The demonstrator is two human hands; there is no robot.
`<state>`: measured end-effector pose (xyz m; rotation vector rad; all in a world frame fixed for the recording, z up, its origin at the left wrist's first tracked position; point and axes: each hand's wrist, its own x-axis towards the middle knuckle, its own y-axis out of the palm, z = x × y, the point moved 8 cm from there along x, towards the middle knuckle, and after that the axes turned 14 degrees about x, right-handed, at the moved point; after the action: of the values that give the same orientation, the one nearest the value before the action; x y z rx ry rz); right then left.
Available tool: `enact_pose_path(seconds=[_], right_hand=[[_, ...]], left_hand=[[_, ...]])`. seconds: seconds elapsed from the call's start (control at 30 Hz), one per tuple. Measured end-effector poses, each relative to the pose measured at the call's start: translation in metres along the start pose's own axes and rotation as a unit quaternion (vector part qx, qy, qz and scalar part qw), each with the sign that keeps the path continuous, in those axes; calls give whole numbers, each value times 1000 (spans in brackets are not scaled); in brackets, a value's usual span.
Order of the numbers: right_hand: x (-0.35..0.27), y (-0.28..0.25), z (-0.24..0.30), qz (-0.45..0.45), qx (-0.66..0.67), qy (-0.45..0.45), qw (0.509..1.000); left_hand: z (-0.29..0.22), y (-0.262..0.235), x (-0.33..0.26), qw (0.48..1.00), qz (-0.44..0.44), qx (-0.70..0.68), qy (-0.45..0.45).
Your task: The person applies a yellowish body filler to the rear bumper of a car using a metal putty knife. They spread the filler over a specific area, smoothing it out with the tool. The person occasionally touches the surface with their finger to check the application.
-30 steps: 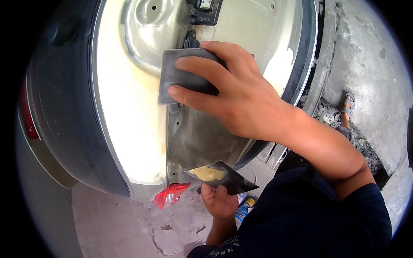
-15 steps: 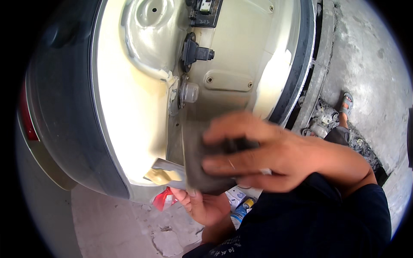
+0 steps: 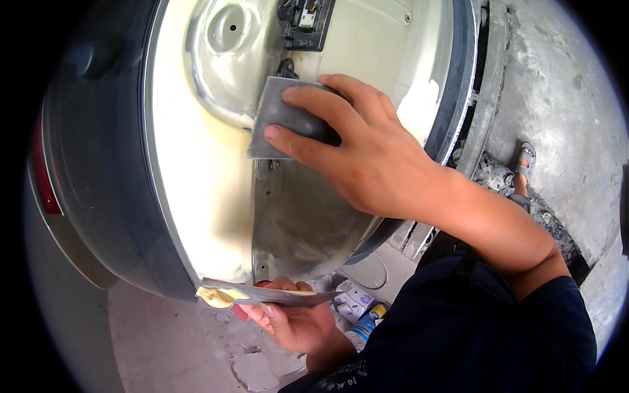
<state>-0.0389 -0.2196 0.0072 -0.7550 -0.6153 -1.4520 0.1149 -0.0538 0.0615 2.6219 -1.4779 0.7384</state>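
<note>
My right hand [image 3: 367, 141] grips a grey flat putty spreader [image 3: 265, 134], its fingers spread over the face. It is over the pale yellow bare body panel [image 3: 209, 170] of a car, beside a round recess [image 3: 233, 28]; whether its edge touches the panel cannot be told. Lower down, my left hand [image 3: 295, 324] holds a thin, flat metal putty blade [image 3: 246, 293] from below. Creamy yellow putty [image 3: 215, 296] is heaped at the blade's left end, and a thin streak lies further along. Something red shows beside the left fingers, mostly hidden.
A dark grey bumper or outer panel [image 3: 98, 170] with a red lamp [image 3: 44, 177] curves along the left. A black electrical part [image 3: 308, 23] sits at the top. White boxes [image 3: 354, 301] and a blue can [image 3: 360, 333] stand on the floor. At right, another person's sandalled foot [image 3: 526, 160] rests on concrete.
My right hand has moved up and away from the left hand, carrying the spreader onto the upper panel. My left hand has tilted the blade nearly edge-on and lowered it slightly.
</note>
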Motion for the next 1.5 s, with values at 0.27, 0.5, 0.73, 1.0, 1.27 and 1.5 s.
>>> enact_pose_path(seconds=[0.27,0.5,0.73,1.0,1.27,1.5], right_hand=[[6,15,-5,-20,-17,-2,1000],[-15,33,15,11,-1,15,1000],[-3,21,-3,-15,-3,9,1000],[-22,7,22,50,234,38,970],[-60,2,35,149,535,4,832],[-48,3,9,36,686,128,715]], left_hand=[[8,-10,-4,1000,-6,-1,-19],[10,-13,-3,999,-21,-17,-22],[9,-14,-2,1000,-2,9,-8],[14,-5,2,997,-8,-35,-66],[6,8,9,992,-80,22,-94],[19,7,4,984,82,-87,-133]])
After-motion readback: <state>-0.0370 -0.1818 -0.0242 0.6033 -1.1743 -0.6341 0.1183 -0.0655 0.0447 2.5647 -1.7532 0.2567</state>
